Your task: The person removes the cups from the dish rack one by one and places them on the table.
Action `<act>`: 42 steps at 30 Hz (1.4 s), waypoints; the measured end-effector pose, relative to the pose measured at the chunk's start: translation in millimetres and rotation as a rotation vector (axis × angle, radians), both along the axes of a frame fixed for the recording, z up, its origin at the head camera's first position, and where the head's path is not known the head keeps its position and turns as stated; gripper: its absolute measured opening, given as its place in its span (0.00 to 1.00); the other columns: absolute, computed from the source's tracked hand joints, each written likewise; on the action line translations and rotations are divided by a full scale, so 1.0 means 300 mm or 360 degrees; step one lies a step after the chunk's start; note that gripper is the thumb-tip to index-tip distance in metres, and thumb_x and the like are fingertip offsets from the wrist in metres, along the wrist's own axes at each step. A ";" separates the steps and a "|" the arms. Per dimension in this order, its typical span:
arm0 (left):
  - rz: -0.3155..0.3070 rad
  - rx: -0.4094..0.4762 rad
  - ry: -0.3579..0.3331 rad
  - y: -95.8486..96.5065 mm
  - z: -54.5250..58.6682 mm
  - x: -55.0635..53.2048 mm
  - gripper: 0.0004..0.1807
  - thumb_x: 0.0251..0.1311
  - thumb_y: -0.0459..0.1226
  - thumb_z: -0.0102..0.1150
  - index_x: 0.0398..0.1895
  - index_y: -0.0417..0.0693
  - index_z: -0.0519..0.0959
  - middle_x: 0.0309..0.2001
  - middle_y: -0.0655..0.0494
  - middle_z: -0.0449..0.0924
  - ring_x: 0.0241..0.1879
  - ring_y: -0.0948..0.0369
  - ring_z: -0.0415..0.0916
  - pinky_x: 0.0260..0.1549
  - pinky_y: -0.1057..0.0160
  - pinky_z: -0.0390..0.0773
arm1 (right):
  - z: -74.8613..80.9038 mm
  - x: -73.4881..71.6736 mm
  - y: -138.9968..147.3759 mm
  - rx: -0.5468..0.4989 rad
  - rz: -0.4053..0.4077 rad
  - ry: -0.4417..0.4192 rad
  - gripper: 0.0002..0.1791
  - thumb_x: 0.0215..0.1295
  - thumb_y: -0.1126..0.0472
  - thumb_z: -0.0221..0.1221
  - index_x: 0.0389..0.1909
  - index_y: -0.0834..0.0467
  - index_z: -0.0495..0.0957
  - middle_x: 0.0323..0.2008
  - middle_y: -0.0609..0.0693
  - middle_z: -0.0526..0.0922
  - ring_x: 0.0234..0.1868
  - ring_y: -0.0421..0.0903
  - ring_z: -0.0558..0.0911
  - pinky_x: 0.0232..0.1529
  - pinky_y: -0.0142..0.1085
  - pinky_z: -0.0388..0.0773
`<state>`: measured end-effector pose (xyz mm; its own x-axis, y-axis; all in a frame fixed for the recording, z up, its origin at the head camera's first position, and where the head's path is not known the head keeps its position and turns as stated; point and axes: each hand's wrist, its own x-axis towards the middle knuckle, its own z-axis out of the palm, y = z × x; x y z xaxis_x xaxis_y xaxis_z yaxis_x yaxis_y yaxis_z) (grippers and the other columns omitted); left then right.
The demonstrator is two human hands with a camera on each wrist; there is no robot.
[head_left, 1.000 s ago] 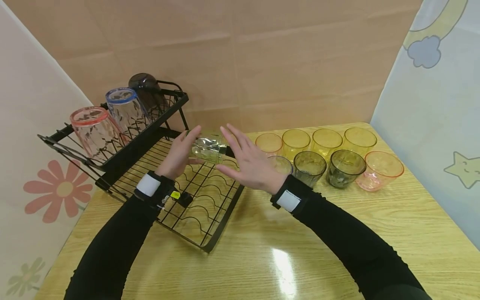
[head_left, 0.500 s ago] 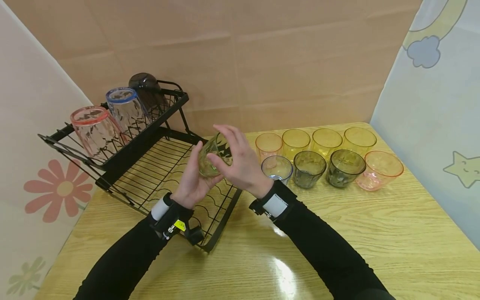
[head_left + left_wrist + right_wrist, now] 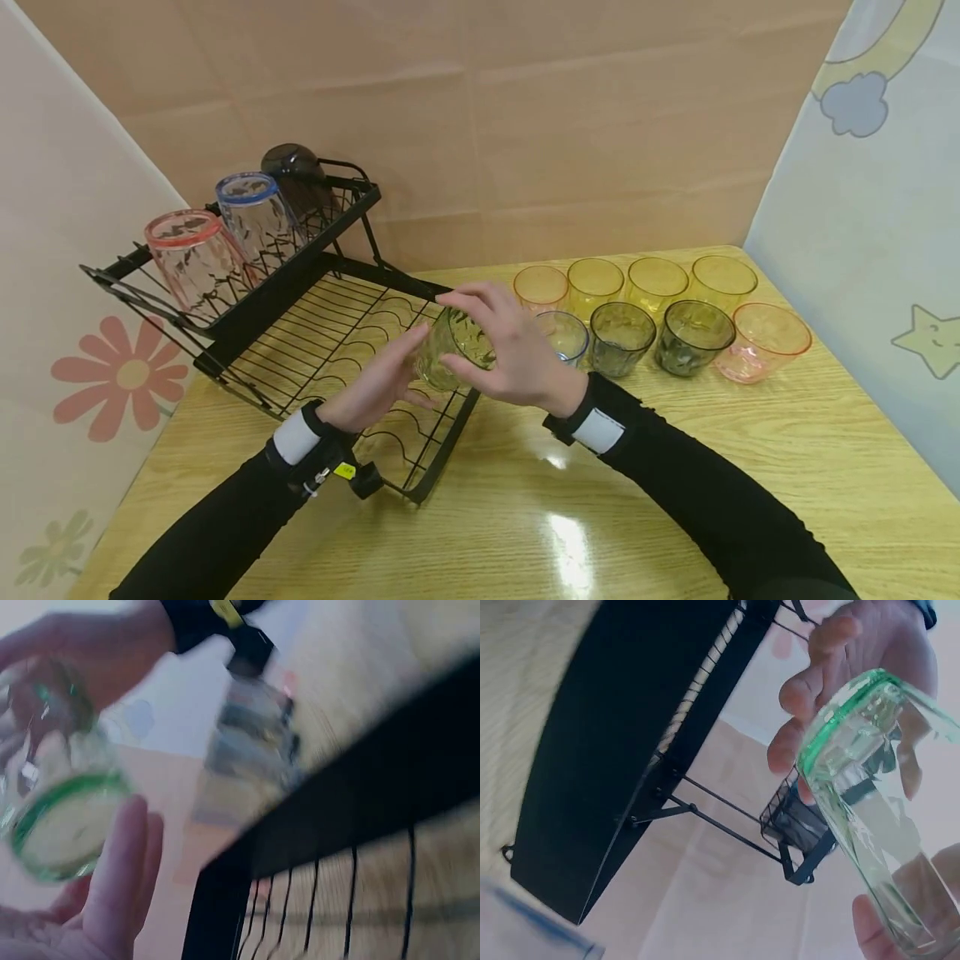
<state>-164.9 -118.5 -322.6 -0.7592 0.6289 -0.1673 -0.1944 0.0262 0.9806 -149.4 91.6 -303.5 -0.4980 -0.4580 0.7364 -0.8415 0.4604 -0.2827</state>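
A clear green-tinted drinking glass (image 3: 433,357) is tilted in the air over the lower rack, its mouth toward my right. My right hand (image 3: 513,352) grips it near the mouth, thumb on the near side and fingers over the far side. At the base end, my left hand (image 3: 375,379) has its fingers extended and thumb raised. In the left wrist view, the glass's green base (image 3: 71,825) is just past the left fingers (image 3: 124,870). The right wrist view shows the glass (image 3: 870,817) with the left hand (image 3: 840,682) loosely behind its base.
The black two-tier dish rack (image 3: 292,267) carries upturned glasses above: red-tinted (image 3: 198,271), blue-rimmed (image 3: 261,229) and dark (image 3: 300,187). To the right stand two rows of upright glasses, including yellow (image 3: 656,283), grey (image 3: 621,337) and pink (image 3: 761,342) ones, on the wooden table (image 3: 675,442).
The green glass lay sideways between both hands, then tilted with its mouth turned toward me. It has come slightly right and lower. The left hand has shifted from cupping it to extended fingers.
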 end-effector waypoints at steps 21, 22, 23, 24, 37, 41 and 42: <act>-0.0096 -0.1169 0.1967 -0.175 0.001 0.018 0.22 0.66 0.49 0.59 0.57 0.48 0.73 0.51 0.51 0.78 0.45 0.56 0.79 0.35 0.55 0.80 | -0.126 0.133 0.237 0.0842 0.0020 0.0036 0.33 0.58 0.39 0.61 0.59 0.55 0.73 0.52 0.53 0.73 0.45 0.49 0.75 0.22 0.32 0.71; -0.0106 -0.1194 0.2029 -0.180 0.003 0.016 0.22 0.65 0.49 0.59 0.57 0.48 0.73 0.51 0.50 0.78 0.44 0.56 0.80 0.33 0.56 0.80 | -0.131 0.135 0.242 0.0857 0.0019 0.0029 0.33 0.57 0.40 0.62 0.59 0.55 0.73 0.52 0.53 0.73 0.45 0.49 0.75 0.21 0.31 0.70; -0.0116 -0.1205 0.2085 -0.184 0.005 0.013 0.23 0.65 0.50 0.59 0.57 0.48 0.73 0.51 0.50 0.78 0.43 0.56 0.80 0.30 0.57 0.80 | -0.136 0.136 0.247 0.0867 0.0019 0.0019 0.34 0.56 0.40 0.63 0.59 0.55 0.73 0.52 0.53 0.73 0.46 0.49 0.75 0.20 0.30 0.69; -0.0124 -0.1209 0.2139 -0.188 0.009 0.011 0.24 0.65 0.50 0.59 0.57 0.47 0.74 0.51 0.49 0.78 0.38 0.57 0.81 0.27 0.59 0.80 | -0.140 0.138 0.251 0.0877 0.0017 0.0012 0.34 0.56 0.40 0.63 0.59 0.55 0.73 0.52 0.53 0.73 0.46 0.49 0.75 0.21 0.30 0.69; -0.0124 -0.1268 0.2763 -0.257 0.134 -0.010 0.33 0.70 0.61 0.40 0.58 0.44 0.75 0.54 0.42 0.76 0.43 0.48 0.79 0.22 0.53 0.79 | -0.192 0.142 0.293 0.1017 -0.0058 -0.0075 0.34 0.59 0.38 0.61 0.60 0.55 0.72 0.54 0.54 0.72 0.50 0.48 0.73 0.24 0.31 0.72; -0.0077 -0.1233 0.2839 -0.277 0.194 0.001 0.35 0.71 0.61 0.35 0.58 0.42 0.76 0.56 0.40 0.75 0.50 0.44 0.76 0.41 0.43 0.78 | -0.200 0.140 0.302 0.1066 -0.0080 -0.0139 0.35 0.59 0.38 0.61 0.62 0.55 0.71 0.56 0.54 0.72 0.53 0.50 0.72 0.27 0.33 0.75; -0.0071 -0.1225 0.2852 -0.282 0.208 0.004 0.36 0.71 0.61 0.34 0.58 0.42 0.76 0.57 0.40 0.74 0.51 0.43 0.76 0.45 0.42 0.76 | -0.201 0.140 0.304 0.1068 -0.0083 -0.0151 0.35 0.60 0.38 0.60 0.62 0.55 0.71 0.56 0.54 0.71 0.53 0.50 0.72 0.28 0.34 0.75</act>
<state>-163.6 -203.0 -260.2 -0.3242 0.8310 0.4520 0.8668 0.4523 -0.2100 -107.4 182.9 -363.8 -0.5801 -0.7743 0.2530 -0.7992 0.6010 0.0067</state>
